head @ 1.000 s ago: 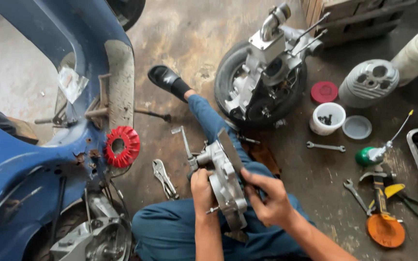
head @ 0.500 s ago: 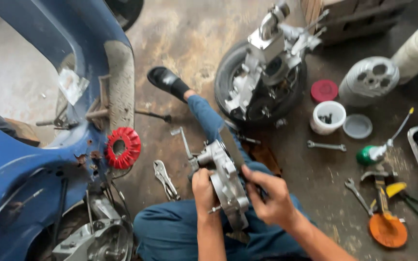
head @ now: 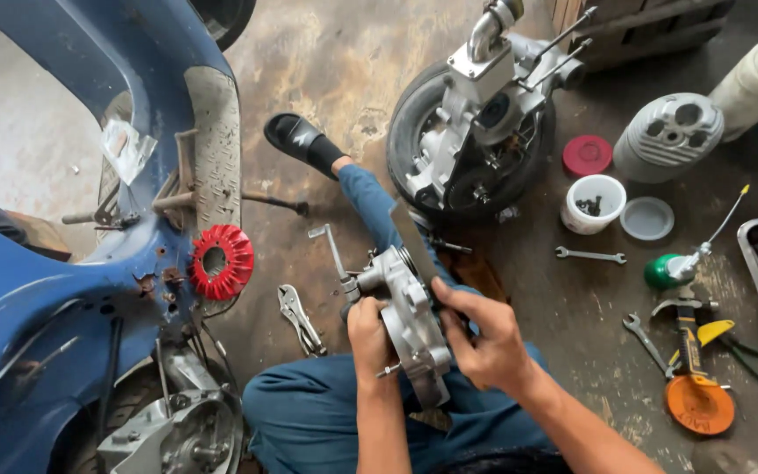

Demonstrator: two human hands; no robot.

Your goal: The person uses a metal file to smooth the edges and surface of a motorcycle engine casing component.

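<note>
I hold a grey cast-metal engine cover (head: 410, 320) over my lap with both hands. My left hand (head: 368, 333) grips its left edge, near a protruding lever arm (head: 335, 254). My right hand (head: 482, 333) clasps the right side, fingers wrapped over the casting. My blue-trousered leg (head: 370, 197) stretches forward, ending in a black sandal (head: 302, 140).
A blue scooter body (head: 63, 290) with a red fan wheel (head: 219, 261) stands at left. An engine with tyre (head: 475, 123) lies ahead. Locking pliers (head: 300, 318), a spanner (head: 591, 255), a white cup of bolts (head: 592, 204), a cylinder head (head: 668, 136) and an oil can (head: 677, 268) lie about.
The view has shifted slightly. My hands stay on the engine cover with little visible movement.
</note>
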